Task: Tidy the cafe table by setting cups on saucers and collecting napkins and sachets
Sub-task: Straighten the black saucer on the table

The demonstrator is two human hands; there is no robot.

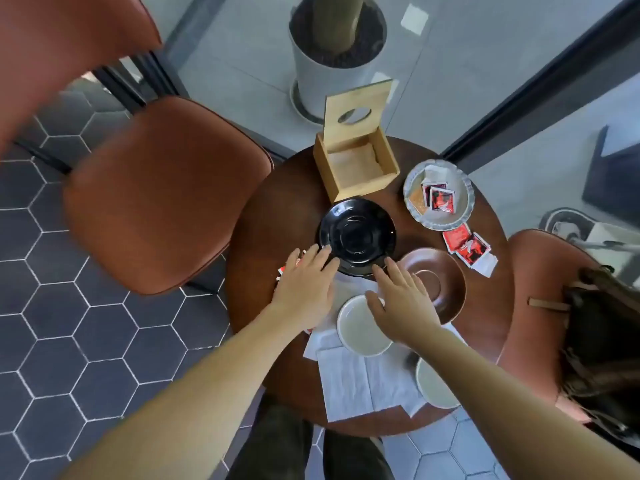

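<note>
Black saucer [357,236]: left hand [304,289], right hand [403,301] at its near rim, fingers [323,259] spread, gripping nothing; careless pull risks dragging napkins [360,382] beneath, tipping white cup [362,327]

Round dark wooden table [277,209] as landmark. Left of it, brown leather chair [162,195], seat facing up; nearer the upper left corner, a second brown chair back [69,39], blurred. Beyond the table's far edge, white plant pot [332,74] with dark soil and a thick trunk, standing on pale grey floor. Right of the table, another brown chair [533,271] carrying a dark bag [602,341]. Under and left of the table, dark hexagonal floor tiles [69,323] with white grout.
</note>
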